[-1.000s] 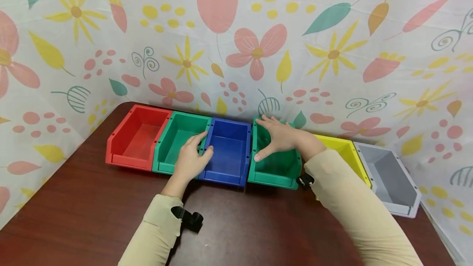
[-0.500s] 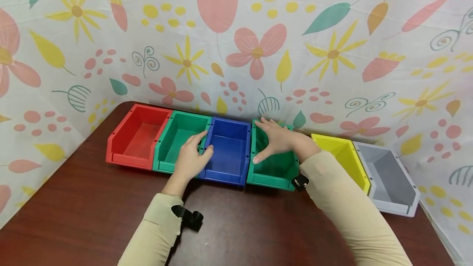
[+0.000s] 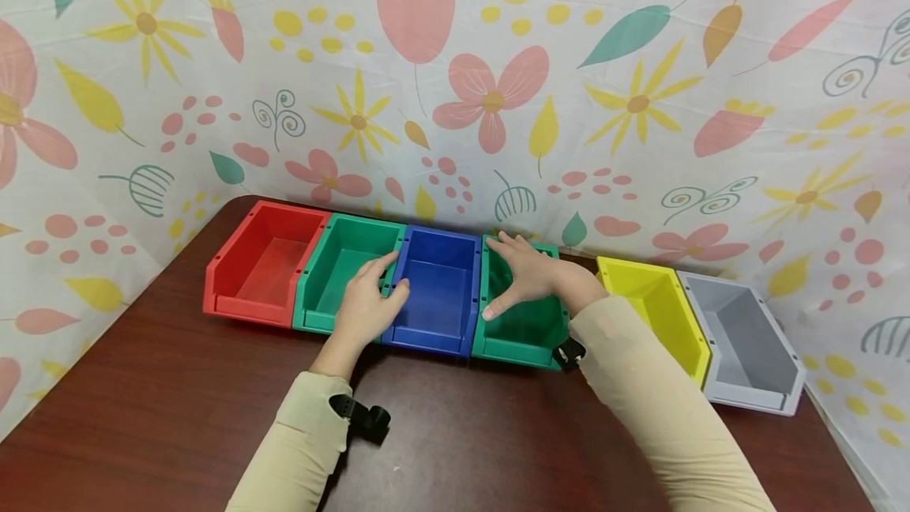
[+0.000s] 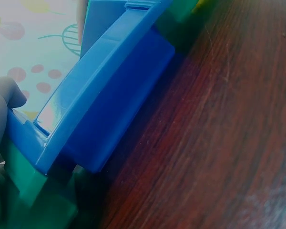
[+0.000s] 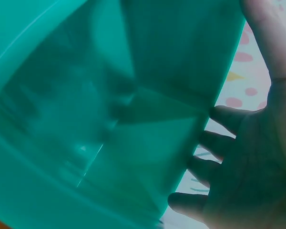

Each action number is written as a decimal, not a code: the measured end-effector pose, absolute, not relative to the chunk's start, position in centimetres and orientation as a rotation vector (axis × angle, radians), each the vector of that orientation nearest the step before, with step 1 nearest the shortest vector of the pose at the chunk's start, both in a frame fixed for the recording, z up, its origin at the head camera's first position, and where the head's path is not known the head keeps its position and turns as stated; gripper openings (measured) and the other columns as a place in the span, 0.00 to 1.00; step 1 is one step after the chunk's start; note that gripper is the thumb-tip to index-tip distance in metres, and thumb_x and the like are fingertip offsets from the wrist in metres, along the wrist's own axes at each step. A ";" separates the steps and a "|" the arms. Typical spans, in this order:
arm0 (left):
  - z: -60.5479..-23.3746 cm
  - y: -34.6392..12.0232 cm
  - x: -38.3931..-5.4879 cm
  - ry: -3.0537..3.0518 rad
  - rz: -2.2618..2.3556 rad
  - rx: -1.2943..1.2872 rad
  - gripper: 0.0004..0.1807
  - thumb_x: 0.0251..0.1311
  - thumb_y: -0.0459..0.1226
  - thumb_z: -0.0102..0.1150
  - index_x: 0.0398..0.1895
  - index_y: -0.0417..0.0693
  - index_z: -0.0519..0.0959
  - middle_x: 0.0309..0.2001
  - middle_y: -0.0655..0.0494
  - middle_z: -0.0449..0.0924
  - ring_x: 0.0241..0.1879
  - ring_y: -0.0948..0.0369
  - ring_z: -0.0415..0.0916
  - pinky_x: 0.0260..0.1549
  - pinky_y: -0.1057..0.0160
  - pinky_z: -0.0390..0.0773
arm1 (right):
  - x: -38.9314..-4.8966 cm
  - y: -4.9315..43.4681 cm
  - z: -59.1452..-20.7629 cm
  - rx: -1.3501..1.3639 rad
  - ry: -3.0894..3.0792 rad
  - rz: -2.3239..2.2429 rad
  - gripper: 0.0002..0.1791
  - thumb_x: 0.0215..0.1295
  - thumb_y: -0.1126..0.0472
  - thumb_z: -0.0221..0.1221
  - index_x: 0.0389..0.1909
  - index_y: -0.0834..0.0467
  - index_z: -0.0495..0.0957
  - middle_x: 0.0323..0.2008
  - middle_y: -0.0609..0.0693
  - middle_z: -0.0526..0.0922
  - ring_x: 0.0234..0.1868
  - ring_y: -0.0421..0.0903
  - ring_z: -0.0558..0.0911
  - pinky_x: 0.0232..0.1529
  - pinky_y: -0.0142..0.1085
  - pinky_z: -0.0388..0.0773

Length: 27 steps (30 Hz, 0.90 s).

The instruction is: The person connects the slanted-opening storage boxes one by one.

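My left hand (image 3: 368, 300) rests at the shared edge of a green bin (image 3: 348, 247) and a blue bin (image 3: 437, 291), its thumb reaching over the blue one. In the left wrist view, a fingertip (image 4: 16, 95) shows above a corner of the blue bin (image 4: 105, 90). My right hand (image 3: 529, 271) is spread across a second green bin (image 3: 515, 350), thumb at its left rim and fingers toward the back. Seen from the right wrist, the fingers (image 5: 190, 202) lie extended with tips along the rim of that green bin (image 5: 152, 157); its inside is bare.
A red bin (image 3: 273, 267) stands at the left end of the row. Right of the second green bin, past a gap, are a yellow bin (image 3: 650, 295) and a grey bin (image 3: 739, 338). Behind the brown table (image 3: 441, 433) hangs a flower-patterned cloth (image 3: 455, 85).
The second green bin has shifted slightly left and toward the front with my right hand, closing up against the blue bin. The gap before the yellow bin shows wider. My left hand stays put.
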<state>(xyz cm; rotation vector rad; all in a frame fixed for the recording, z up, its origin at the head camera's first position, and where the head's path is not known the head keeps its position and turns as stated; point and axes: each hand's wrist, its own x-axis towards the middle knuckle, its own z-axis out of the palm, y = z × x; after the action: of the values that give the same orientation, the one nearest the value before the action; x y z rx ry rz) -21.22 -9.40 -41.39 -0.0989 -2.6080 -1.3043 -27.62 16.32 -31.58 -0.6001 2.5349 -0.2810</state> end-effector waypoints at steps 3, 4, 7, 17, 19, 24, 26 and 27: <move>-41.2 -9.4 -21.2 -2.609 -1.299 -0.098 0.30 0.61 0.48 0.53 0.67 0.51 0.67 0.64 0.46 0.68 0.61 0.46 0.69 0.53 0.42 0.73 | -27.5 16.5 -31.8 -0.612 2.538 -0.287 0.69 0.40 0.32 0.68 0.76 0.52 0.37 0.76 0.57 0.32 0.74 0.62 0.32 0.66 0.68 0.39; -41.2 -9.3 -21.2 -2.610 -1.298 -0.098 0.30 0.61 0.48 0.53 0.67 0.52 0.67 0.64 0.46 0.68 0.61 0.46 0.69 0.53 0.42 0.73 | -27.5 16.5 -31.9 -0.619 2.539 -0.291 0.69 0.40 0.32 0.68 0.76 0.52 0.37 0.76 0.57 0.32 0.74 0.63 0.32 0.66 0.68 0.39; -41.0 -9.3 -21.2 -2.609 -1.298 -0.102 0.30 0.61 0.48 0.53 0.67 0.52 0.67 0.64 0.46 0.68 0.61 0.46 0.68 0.53 0.42 0.73 | -27.5 16.7 -32.1 -0.634 2.543 -0.313 0.69 0.41 0.32 0.68 0.76 0.53 0.37 0.76 0.58 0.32 0.74 0.63 0.32 0.67 0.67 0.39; -41.1 -9.0 -21.4 -2.610 -1.297 -0.128 0.30 0.61 0.47 0.52 0.67 0.52 0.66 0.65 0.46 0.67 0.61 0.46 0.68 0.53 0.42 0.73 | -27.0 17.9 -33.1 -0.628 2.596 -0.374 0.66 0.41 0.29 0.65 0.76 0.47 0.38 0.76 0.53 0.31 0.74 0.60 0.30 0.65 0.69 0.30; -41.2 -9.0 -21.4 -2.607 -1.306 -0.134 0.29 0.62 0.47 0.52 0.67 0.52 0.66 0.65 0.47 0.67 0.61 0.46 0.68 0.53 0.42 0.73 | -26.7 18.2 -33.4 -0.625 2.616 -0.396 0.65 0.41 0.28 0.64 0.76 0.46 0.40 0.76 0.52 0.32 0.75 0.59 0.30 0.65 0.68 0.28; -41.6 -9.1 -21.4 -2.596 -1.306 -0.125 0.29 0.62 0.45 0.51 0.68 0.52 0.66 0.65 0.47 0.67 0.61 0.46 0.68 0.52 0.43 0.73 | -25.7 18.6 -34.1 -0.639 2.695 -0.443 0.62 0.41 0.26 0.62 0.75 0.47 0.46 0.76 0.53 0.37 0.75 0.59 0.34 0.67 0.65 0.26; -41.8 -9.2 -21.4 -2.597 -1.298 -0.122 0.29 0.63 0.46 0.50 0.68 0.52 0.66 0.65 0.47 0.67 0.62 0.47 0.68 0.53 0.43 0.73 | -25.3 18.9 -34.4 -0.647 2.736 -0.471 0.61 0.43 0.26 0.61 0.75 0.49 0.48 0.76 0.54 0.38 0.75 0.59 0.36 0.68 0.64 0.28; -41.8 -9.2 -21.4 -2.599 -1.297 -0.122 0.29 0.63 0.46 0.50 0.68 0.52 0.66 0.65 0.47 0.67 0.62 0.47 0.68 0.53 0.43 0.73 | -25.0 19.1 -34.4 -0.647 2.754 -0.498 0.60 0.44 0.27 0.61 0.74 0.51 0.49 0.76 0.54 0.39 0.75 0.59 0.37 0.68 0.64 0.29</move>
<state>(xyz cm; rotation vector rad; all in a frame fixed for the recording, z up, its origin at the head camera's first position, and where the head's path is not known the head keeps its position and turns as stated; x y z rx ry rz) -21.39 -9.24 -41.82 -0.1219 -2.5990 -1.2974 -25.03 19.07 -34.42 -0.6474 2.7542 -0.4978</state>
